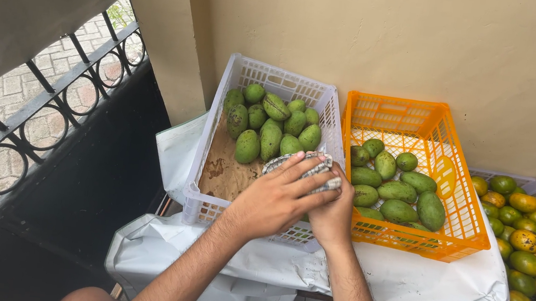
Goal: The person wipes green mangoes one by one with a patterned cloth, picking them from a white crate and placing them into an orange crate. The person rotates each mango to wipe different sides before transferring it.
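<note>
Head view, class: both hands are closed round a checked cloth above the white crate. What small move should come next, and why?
Probably a short rubbing turn of the grey-and-white checked cloth. The left hand presses over it and the right hand cups beneath, so whatever it wraps is hidden. They hover between the white plastic crate and the orange plastic crate, both holding green mangoes.
</note>
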